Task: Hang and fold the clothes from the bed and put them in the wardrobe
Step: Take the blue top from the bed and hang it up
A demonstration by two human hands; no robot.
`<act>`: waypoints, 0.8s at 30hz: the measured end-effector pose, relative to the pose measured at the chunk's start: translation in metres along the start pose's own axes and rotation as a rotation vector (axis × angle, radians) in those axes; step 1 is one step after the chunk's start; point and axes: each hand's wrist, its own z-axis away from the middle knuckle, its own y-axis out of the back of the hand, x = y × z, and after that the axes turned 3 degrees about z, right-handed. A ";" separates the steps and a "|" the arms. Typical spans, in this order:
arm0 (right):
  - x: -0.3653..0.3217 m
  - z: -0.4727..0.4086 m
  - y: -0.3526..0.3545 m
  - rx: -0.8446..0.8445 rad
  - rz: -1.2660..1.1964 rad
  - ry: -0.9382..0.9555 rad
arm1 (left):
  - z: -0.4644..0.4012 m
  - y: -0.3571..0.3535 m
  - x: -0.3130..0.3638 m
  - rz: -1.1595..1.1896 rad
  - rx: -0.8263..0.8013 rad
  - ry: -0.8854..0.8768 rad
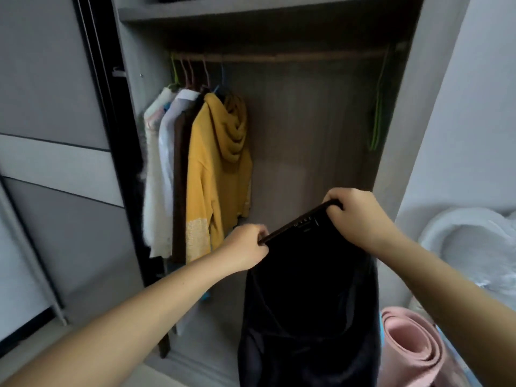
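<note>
Left hand (245,248): pinches the near-left end of a black garment's (310,303) top edge.
Right hand (360,216): grips the far-right end.
Black garment: hangs before the open wardrobe (307,113).
Rail (279,55): yellow hoodie (215,174) hangs left.

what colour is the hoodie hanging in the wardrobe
Mustard yellow; the hoodie shows clearly in the head view.

Matt black cloth garment (310,289), wood-grain wardrobe (307,121)
</note>
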 end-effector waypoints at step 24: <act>0.013 -0.222 0.018 -0.051 0.424 -0.492 | -0.198 0.118 0.014 0.737 -0.027 0.082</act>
